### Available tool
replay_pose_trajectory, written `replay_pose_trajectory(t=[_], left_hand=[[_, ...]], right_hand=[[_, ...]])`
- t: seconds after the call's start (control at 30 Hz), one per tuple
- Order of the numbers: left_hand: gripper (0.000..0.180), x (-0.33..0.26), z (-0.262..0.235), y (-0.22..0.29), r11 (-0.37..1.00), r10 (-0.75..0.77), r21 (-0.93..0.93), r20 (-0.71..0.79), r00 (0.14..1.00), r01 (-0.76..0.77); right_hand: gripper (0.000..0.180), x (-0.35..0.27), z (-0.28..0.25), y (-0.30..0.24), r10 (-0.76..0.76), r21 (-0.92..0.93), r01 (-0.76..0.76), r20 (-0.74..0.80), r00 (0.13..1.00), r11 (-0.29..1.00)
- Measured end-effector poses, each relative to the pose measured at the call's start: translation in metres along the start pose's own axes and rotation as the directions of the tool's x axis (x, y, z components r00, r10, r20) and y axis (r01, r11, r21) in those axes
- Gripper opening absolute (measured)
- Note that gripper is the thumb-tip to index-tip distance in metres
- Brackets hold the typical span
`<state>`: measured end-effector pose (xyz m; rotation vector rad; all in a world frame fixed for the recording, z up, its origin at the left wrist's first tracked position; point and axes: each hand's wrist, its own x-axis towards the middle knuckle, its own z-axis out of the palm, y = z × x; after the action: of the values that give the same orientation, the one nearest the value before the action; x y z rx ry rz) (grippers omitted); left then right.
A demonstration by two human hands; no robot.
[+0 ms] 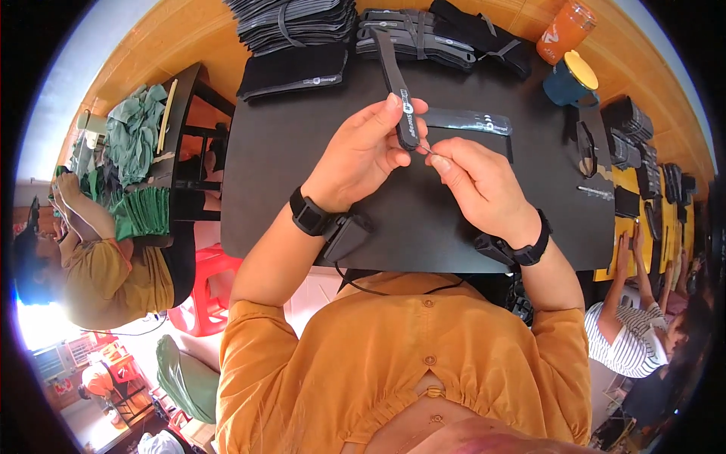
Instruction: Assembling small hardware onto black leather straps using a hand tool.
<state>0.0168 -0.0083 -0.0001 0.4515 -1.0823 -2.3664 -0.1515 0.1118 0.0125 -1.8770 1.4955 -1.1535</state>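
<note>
- Above the dark table (280, 174), the left hand (367, 140) grips a narrow dark strip (390, 72) with pale lettering, thumb on top and fingers curled behind; the strip slants up and away from the fingertips.
- Just beside the strip's near end, the right hand (488, 181) pinches something thin between thumb and forefinger; from here I cannot tell what it is.
- Right beyond the right hand's knuckles, a glossy grey band (473, 122) lies flat on the tabletop.
- Farther out, past the left hand, stands a tall strapped stack of black-and-grey pieces (295, 21), with a folded black piece (283, 76) before it.
- Beyond the right hand and off to its right, I see a teal mug (563, 89) with a yellow lid (581, 69), near an orange tumbler (565, 32).
</note>
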Motion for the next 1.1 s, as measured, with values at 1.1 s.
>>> replay_pose_trajectory(t=[1.1], left_hand=[[0.037, 0.002, 0.002, -0.012, 0.993, 0.081, -0.074, -0.125, 0.989, -0.091]], right_hand=[[0.016, 0.001, 0.005, 0.009, -0.191, -0.292, 0.133, -0.18, 0.965, 0.947]])
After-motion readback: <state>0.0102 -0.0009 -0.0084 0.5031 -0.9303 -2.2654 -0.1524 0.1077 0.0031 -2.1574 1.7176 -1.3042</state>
